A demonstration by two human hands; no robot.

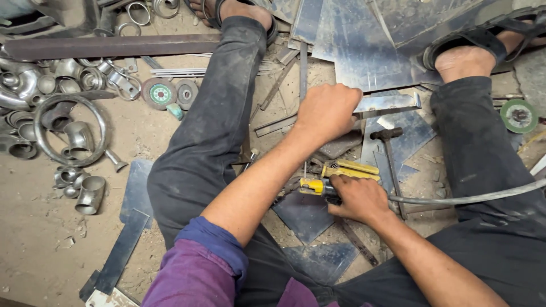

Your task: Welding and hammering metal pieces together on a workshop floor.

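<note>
My left hand [329, 111] is closed over one end of a flat steel bar [389, 103] that lies across scrap plates between my legs. Nearer to me, my right hand [359, 199] grips a yellow electrode holder [333, 179] with a short rod pointing up at its left end. A grey cable [472, 198] runs from the holder off to the right. A hammer [389, 153] with a dark head lies just right of the holder.
Steel sheets [364, 40] lie piled at the top between my sandalled feet. Pipe elbows and rings [68, 125] are scattered on the dirt at left, with grinding discs [162, 92] near my left knee and a green disc [518, 115] at right. A long steel bar [114, 45] lies across the top left.
</note>
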